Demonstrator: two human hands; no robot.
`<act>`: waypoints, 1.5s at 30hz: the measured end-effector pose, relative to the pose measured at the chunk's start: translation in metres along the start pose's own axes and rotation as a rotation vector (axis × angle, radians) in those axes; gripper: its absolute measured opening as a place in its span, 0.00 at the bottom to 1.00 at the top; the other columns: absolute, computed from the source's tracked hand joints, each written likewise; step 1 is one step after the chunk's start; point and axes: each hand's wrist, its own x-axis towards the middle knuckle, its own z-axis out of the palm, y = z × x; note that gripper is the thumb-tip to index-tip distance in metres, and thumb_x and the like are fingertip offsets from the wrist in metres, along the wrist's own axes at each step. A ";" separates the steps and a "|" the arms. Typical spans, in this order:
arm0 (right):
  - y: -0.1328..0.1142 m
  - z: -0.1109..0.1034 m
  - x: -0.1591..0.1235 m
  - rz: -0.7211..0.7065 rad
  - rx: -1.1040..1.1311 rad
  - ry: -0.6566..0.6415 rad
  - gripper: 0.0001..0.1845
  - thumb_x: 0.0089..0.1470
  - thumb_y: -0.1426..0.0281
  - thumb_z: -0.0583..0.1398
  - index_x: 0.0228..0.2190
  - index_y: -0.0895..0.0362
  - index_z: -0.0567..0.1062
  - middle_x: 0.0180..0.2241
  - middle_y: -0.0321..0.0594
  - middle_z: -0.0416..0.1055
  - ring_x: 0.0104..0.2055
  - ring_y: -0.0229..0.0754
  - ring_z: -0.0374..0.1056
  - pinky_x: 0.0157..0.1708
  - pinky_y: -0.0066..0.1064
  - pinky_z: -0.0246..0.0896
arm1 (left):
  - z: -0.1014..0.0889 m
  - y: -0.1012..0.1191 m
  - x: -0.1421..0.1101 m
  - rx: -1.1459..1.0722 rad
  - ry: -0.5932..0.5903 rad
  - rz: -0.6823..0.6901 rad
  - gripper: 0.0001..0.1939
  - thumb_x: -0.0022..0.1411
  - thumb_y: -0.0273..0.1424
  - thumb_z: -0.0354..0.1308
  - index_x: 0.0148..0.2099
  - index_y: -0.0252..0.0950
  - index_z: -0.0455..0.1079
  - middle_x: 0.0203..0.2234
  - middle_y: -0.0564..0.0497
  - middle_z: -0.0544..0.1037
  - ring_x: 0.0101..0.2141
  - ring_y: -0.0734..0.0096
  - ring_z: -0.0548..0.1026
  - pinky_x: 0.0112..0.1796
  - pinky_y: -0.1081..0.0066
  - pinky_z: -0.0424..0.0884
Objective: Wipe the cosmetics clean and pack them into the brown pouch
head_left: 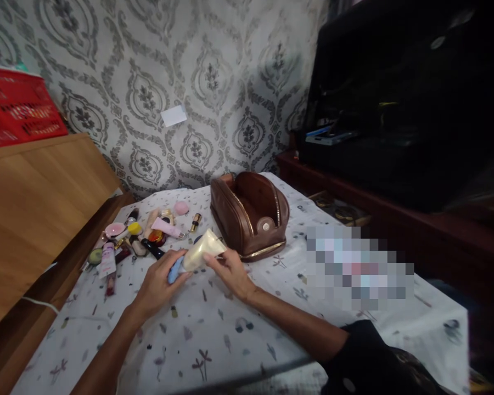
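Note:
A cream-coloured squeeze tube (200, 252) is held tilted above the table between both hands. My right hand (233, 274) pinches its right end between thumb and fingers. At the other end, my left hand (164, 280) is closed around a light blue piece (175, 270); whether this is a cloth or part of the tube I cannot tell. Just beyond the hands stands a brown toiletry bag (247, 225), its zipped top gaping wide. Left of it lies a pile of cosmetics, with a pink tube (167, 227), a white-and-pink tube (107, 260) and a gold-and-black lipstick (196, 222).
A patterned white cloth (230, 351) covers the table. A pixelated patch (358, 266) hides something at the right. Wooden furniture (45, 186) with a red basket (20, 107) borders the left; a dark red shelf (325, 184) with a large black screen (395, 99) borders the right.

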 end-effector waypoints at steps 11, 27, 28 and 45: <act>0.000 0.003 0.000 0.243 0.362 -0.035 0.26 0.43 0.47 0.67 0.23 0.58 0.73 0.21 0.35 0.69 0.22 0.36 0.62 0.23 0.29 0.61 | 0.031 0.043 0.010 0.401 0.319 0.257 0.25 0.70 0.41 0.47 0.63 0.33 0.58 0.53 0.36 0.73 0.53 0.54 0.71 0.50 0.59 0.68; 0.005 0.004 -0.002 0.365 0.544 -0.014 0.23 0.41 0.51 0.70 0.27 0.58 0.77 0.22 0.36 0.72 0.24 0.36 0.64 0.26 0.30 0.59 | 0.041 0.019 0.001 -0.400 0.205 -0.228 0.18 0.68 0.45 0.50 0.35 0.36 0.65 0.23 0.57 0.65 0.24 0.76 0.66 0.27 0.75 0.64; 0.006 0.005 -0.003 0.354 0.531 -0.029 0.22 0.40 0.52 0.71 0.28 0.58 0.77 0.23 0.35 0.72 0.24 0.36 0.63 0.27 0.30 0.60 | 0.042 0.019 0.000 -0.412 0.226 -0.235 0.19 0.68 0.46 0.49 0.34 0.36 0.65 0.23 0.57 0.65 0.24 0.76 0.65 0.26 0.75 0.64; -0.006 0.032 -0.001 0.523 0.761 -0.162 0.22 0.48 0.53 0.67 0.41 0.52 0.74 0.38 0.37 0.75 0.39 0.42 0.72 0.36 0.34 0.68 | 0.034 0.001 -0.005 -0.419 0.529 -0.161 0.21 0.69 0.49 0.47 0.50 0.37 0.65 0.34 0.50 0.72 0.34 0.68 0.71 0.37 0.69 0.70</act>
